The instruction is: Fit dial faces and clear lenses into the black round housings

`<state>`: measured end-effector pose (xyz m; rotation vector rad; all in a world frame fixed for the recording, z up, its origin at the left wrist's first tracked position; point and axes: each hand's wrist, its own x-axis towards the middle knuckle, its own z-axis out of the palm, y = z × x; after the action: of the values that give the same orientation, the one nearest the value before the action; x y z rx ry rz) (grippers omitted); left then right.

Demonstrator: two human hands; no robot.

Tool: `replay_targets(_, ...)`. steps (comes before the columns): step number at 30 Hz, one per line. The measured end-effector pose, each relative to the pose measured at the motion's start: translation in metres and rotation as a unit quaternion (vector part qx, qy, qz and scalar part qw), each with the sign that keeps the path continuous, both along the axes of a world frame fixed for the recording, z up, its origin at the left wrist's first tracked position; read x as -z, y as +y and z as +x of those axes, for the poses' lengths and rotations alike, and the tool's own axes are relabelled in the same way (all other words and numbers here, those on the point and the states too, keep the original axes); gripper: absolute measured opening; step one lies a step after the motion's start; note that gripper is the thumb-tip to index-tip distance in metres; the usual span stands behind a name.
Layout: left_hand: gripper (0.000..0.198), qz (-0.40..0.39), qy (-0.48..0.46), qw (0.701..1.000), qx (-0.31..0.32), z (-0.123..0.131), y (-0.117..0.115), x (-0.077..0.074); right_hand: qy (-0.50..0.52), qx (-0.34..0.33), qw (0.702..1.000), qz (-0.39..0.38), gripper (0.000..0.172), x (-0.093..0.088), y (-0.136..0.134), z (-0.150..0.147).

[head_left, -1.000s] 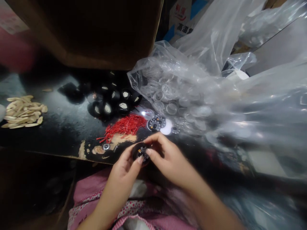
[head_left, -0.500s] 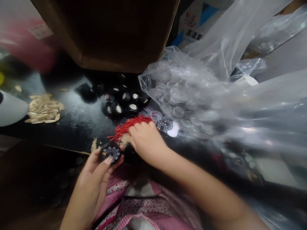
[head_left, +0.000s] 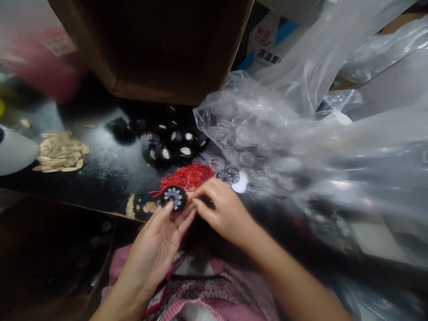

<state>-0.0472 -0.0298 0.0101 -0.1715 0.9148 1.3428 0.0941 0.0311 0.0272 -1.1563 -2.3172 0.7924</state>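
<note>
1 dial [head_left: 174, 198], in left grip [head_left: 158, 238], under thumb [head_left: 163, 213]

In the head view, I observe the left hand [head_left: 160, 238] gripping a black dial [head_left: 174, 199], thumb at its face; the right hand [head_left: 225, 209] sits just beside, its fingertips' contents unclear; red pieces [head_left: 187, 175] lie behind on the worktop [head_left: 110, 178]; black housings [head_left: 174, 145] lie beyond.

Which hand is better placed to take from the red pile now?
Probably the right hand: it is close beside the red pile, while the left hand is occupied holding the black dial. Whether the right hand pinches anything is unclear.
</note>
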Motion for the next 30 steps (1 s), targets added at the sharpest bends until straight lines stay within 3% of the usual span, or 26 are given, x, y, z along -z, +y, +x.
replay_targets(7, 0.028, 0.073, 0.111, 0.991, -0.001, 0.016, -0.007, -0.003, -0.053, 0.049, 0.997, -0.009, 0.008, -0.007, -0.009, 0.003)
replay_targets(11, 0.023, 0.083, 0.141, 0.986, 0.000, 0.021, -0.009, -0.002, -0.058, 0.065, 0.996, 0.011, 0.003, -0.004, -0.012, 0.003)
replay_targets(18, 0.019, 0.115, 0.137, 0.984, 0.018, 0.020, -0.011, -0.004, 0.008, 0.086, 0.996, -0.015, 0.009, -0.001, -0.014, 0.011)
replay_targets(22, 0.029, 0.106, 0.168, 0.980, 0.011, 0.012, -0.008, -0.006, 0.079, 0.089, 0.992, -0.030, 0.010, -0.010, -0.016, 0.013)
replay_targets(25, 0.038, 0.086, 0.236, 0.968, 0.024, 0.011, -0.005, 0.000, 0.111, 0.068, 0.990, -0.053, 0.009, -0.015, -0.018, 0.011)
replay_targets(30, 0.036, 0.121, 0.293, 0.944, 0.095, 0.018, -0.006, 0.015, 0.048, 0.060, 0.997, -0.032, 0.011, -0.015, -0.020, 0.008)
